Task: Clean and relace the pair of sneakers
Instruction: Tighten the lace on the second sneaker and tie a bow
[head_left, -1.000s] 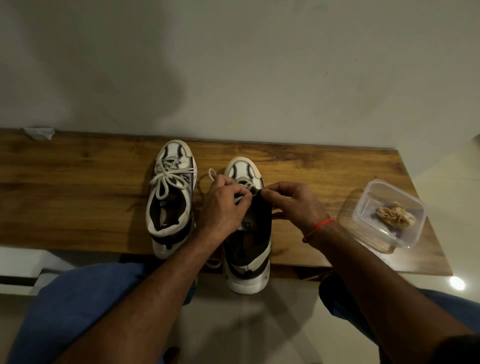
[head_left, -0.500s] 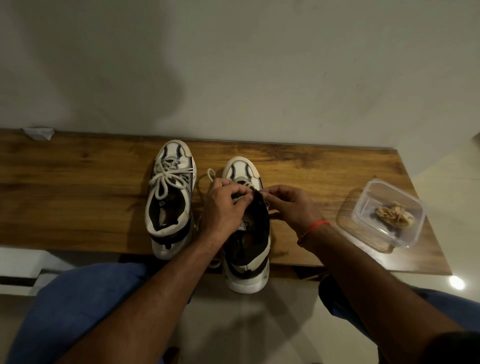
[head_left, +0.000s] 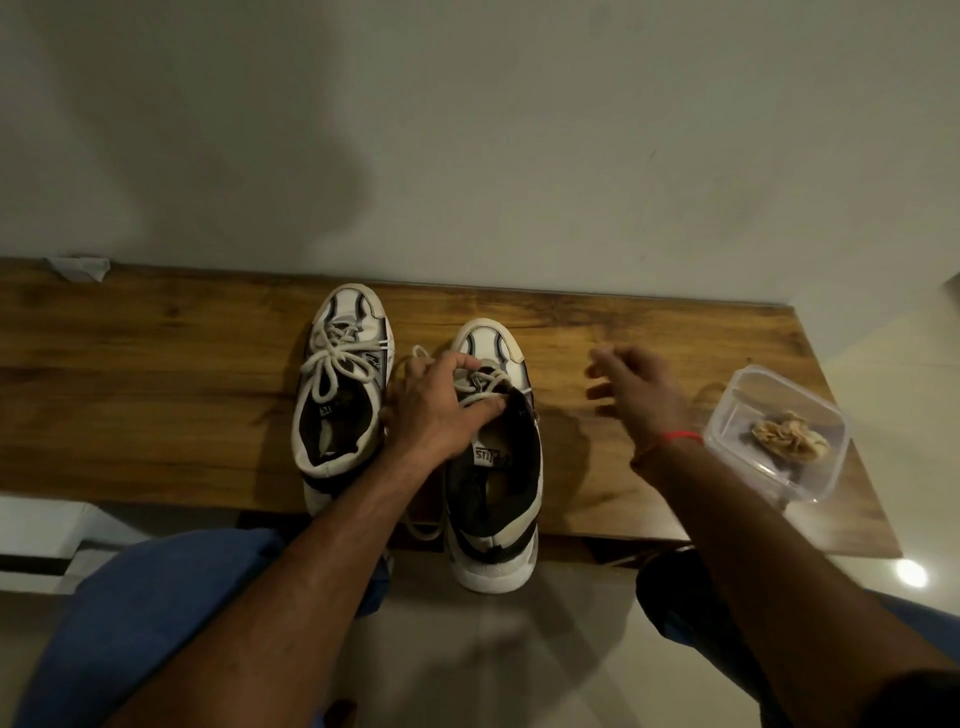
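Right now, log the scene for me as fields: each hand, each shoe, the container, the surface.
left hand: grips lace on right-side white-and-black sneaker
right hand: open, in the air, holds nothing
left-side white-and-black sneaker: laced, bow tied
clear plastic container: holds crumpled beige cloth
wooden bench top: carries both shoes

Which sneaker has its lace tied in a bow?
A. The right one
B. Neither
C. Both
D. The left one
D: the left sneaker shows a finished bow, while the right sneaker has loose lace ends that the left hand is holding at the tongue.
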